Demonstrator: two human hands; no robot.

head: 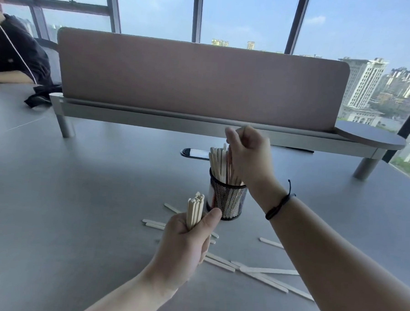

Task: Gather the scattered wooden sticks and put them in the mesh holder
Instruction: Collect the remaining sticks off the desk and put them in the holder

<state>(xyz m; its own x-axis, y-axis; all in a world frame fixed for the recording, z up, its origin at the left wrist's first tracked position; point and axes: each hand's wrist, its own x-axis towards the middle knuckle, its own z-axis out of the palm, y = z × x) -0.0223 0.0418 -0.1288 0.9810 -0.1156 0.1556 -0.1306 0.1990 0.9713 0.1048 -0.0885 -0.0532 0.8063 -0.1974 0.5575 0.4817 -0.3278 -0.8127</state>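
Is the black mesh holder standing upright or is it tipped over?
Upright. The mesh holder stands on its base on the grey table, and the wooden sticks in it point upward.

My left hand [185,235] holds a bundle [194,210] left of the mesh holder [227,199]; loose sticks [264,275] lie lower right of it

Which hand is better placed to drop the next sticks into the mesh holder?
Left. The left hand already grips a bundle of sticks upright beside the mesh holder. The right hand is closed above the sticks standing in it.
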